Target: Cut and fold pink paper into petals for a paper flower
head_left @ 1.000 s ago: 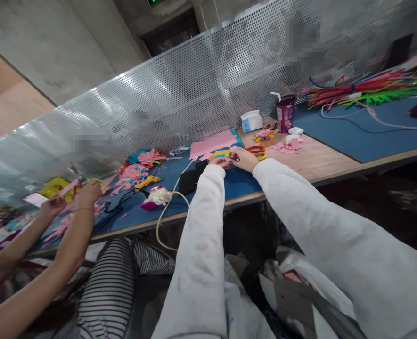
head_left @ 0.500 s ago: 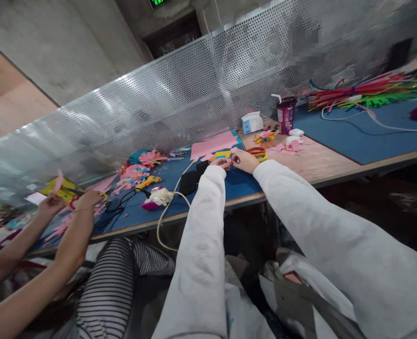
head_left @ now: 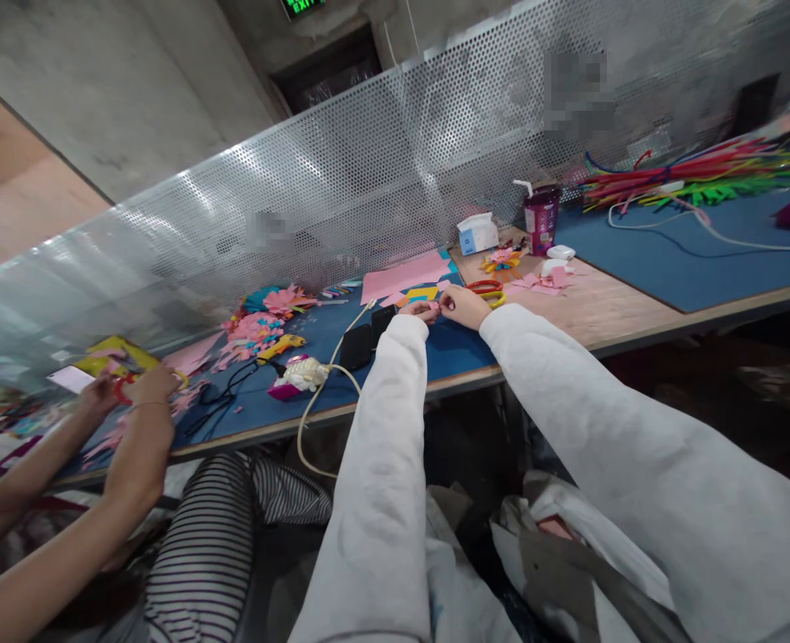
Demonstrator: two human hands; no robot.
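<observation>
Over the blue mat at the table's front, my left hand (head_left: 421, 311) is closed on a small piece of pink paper (head_left: 434, 306). My right hand (head_left: 465, 307) meets it from the right, thumb and finger pinched at the paper's edge. The paper's exact shape is mostly hidden by my fingers. Just behind my right hand lie scissors with red and yellow handles (head_left: 486, 291). Yellow paper (head_left: 422, 293) and a large pink sheet (head_left: 404, 273) lie beyond my hands. Two black objects (head_left: 357, 346) rest left of my left hand.
A purple cup with a straw (head_left: 542, 219), a tissue pack (head_left: 478, 233) and pink scraps (head_left: 550, 280) stand or lie to the right. Left are paper flowers (head_left: 257, 329), a yellow glue gun (head_left: 282, 346) and a cable (head_left: 309, 420). A co-worker's hands (head_left: 150, 386) hold red-handled scissors.
My hands stay in nearly the same place at the pink paper. At the left, the co-worker's hands have shifted, and the raised pink strip there has come down.
</observation>
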